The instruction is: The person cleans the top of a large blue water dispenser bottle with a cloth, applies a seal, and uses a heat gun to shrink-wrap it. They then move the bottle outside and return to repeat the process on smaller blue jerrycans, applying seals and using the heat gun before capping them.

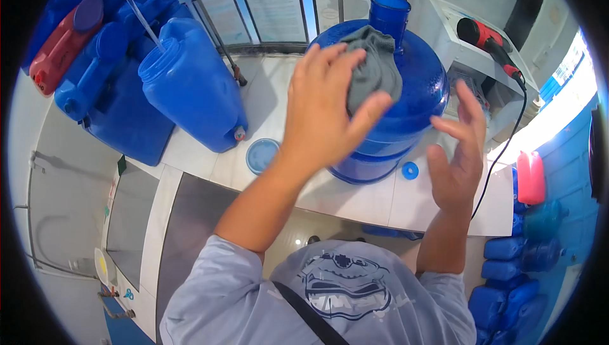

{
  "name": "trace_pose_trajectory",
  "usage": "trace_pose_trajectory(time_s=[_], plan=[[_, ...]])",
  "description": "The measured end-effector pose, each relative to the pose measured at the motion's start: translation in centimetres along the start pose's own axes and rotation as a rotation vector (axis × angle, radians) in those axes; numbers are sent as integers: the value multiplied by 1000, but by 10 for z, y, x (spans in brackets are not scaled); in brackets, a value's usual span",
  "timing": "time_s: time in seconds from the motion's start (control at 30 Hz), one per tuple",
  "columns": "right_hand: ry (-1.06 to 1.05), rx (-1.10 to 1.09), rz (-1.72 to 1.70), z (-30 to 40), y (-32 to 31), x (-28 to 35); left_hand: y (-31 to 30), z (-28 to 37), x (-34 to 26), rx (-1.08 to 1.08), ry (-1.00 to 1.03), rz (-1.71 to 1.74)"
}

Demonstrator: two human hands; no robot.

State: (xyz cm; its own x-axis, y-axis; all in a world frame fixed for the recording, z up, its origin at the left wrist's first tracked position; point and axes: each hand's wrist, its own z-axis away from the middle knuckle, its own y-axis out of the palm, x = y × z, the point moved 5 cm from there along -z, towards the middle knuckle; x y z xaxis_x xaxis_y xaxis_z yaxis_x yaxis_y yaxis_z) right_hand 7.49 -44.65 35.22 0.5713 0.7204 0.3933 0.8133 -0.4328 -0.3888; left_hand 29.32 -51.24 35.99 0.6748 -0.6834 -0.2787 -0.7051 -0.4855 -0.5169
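Note:
A large blue round water jug (pixel 395 126) stands upright on the white tiled counter in front of me. A grey cloth (pixel 376 69) lies against its shoulder, beside the neck. Over the cloth is my left hand (pixel 323 102), fingers spread, thumb near the cloth's lower edge; whether it grips the cloth I cannot tell. My right hand (pixel 456 154) is raised at the jug's right side, fingers apart and holding nothing. A small blue ring-shaped cap (pixel 410 170) lies by the jug's base. To the left, a square blue container (pixel 190 88) stands with its mouth under a hose (pixel 138 12), water running in.
A round blue lid (pixel 262 155) lies between the containers. Blue containers and a red one (pixel 66 45) crowd the left. A red-and-black heat gun (pixel 490 45) rests on a white stand (pixel 442 17) at the right, its cord hanging across the counter. More containers stand lower right.

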Motion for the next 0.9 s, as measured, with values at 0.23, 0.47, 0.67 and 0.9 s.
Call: trace_pose_trajectory(time_s=[0.23,0.47,0.67,0.9], plan=[[436,100,-134,95,41,-43,46,-70,116,368,-527,463],[435,140,-31,97,53,-33,117,9,189,372,-1006,1106],[442,187,29,97,61,-30,154,168,177,129,-1166,995],[335,157,130,100,67,-30,116,201,65,-158,-708,642]])
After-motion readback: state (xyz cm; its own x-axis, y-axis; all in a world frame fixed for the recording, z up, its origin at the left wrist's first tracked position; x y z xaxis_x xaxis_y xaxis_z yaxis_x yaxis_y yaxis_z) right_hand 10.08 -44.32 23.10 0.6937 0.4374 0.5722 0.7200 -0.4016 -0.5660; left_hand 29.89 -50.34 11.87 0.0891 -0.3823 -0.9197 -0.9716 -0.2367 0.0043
